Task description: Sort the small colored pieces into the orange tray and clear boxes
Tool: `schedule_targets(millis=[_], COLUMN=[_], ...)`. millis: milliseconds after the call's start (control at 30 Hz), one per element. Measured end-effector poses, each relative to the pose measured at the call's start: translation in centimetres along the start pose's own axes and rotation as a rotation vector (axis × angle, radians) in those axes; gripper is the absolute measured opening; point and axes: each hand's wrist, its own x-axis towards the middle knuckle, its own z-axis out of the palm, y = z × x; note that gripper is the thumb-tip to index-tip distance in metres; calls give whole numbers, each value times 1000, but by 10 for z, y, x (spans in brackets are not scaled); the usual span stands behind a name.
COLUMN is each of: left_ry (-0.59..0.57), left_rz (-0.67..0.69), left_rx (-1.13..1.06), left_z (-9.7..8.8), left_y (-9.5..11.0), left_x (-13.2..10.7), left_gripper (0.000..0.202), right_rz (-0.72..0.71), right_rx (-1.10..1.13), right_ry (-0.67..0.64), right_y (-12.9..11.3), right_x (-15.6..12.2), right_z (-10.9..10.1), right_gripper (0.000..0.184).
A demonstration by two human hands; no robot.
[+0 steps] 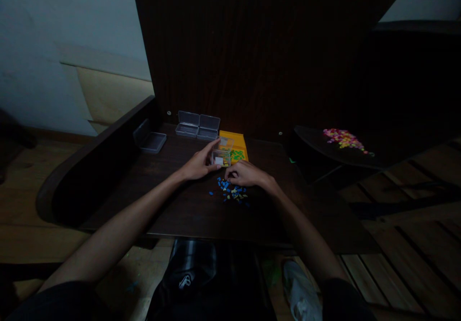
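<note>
**L hand (199, 165) grips clear box (226, 153), R hand (245, 173) at blue & yellow bits (235, 193)**

Person's hands close tog. but apart, mid-table. L hand has thumb & fingers clamped on L side of the clear box, lid up, w/ white patch (219, 160) showing. Box is just in front of an open yellow case (240, 140), overlapping it in view; green bits (236, 154) lie in the case. R hand is just beside the box's near R corner, fingertips bunched over the far edge of the loose blue & yellow bits; can't tell if a bit is pinched. Open twin clear case (187, 129) sits at back of dark table (180, 210), another open clear case (154, 142) further L. Pink & yellow pile (344, 139) on ledge (313, 143) well off to R.
</note>
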Motion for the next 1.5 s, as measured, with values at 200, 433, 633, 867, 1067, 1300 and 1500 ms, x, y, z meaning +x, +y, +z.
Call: schedule_targets(millis=[200,433,633,867,1067,1300,1500], left_ry=[12,19,29,25,39,43,47], left_rz=[26,23,6,22,-10,-19,-9], left_rx=[-14,17,-2,-17,-5,19,20], left_z=[0,-2,-2,-1,-3,-4,-4], left_y=[-3,-2,1,-2,1,5,4], left_x=[0,0,0,1,1,0,1], left_gripper=[89,90,89,90,90,90,89], right_rz=[19,43,86,83,164,181,136], right_rx=[-40,-54,-89,-82,-116,-108,-63], right_ry=[4,-2,4,3,49,12,29], right_y=[-4,-7,-4,-1,-3,-3,-6], right_x=[4,4,0,3,3,0,4], right_z=[0,-2,-6,-1,1,-3,1], right_gripper=[18,20,23,16,12,13,15])
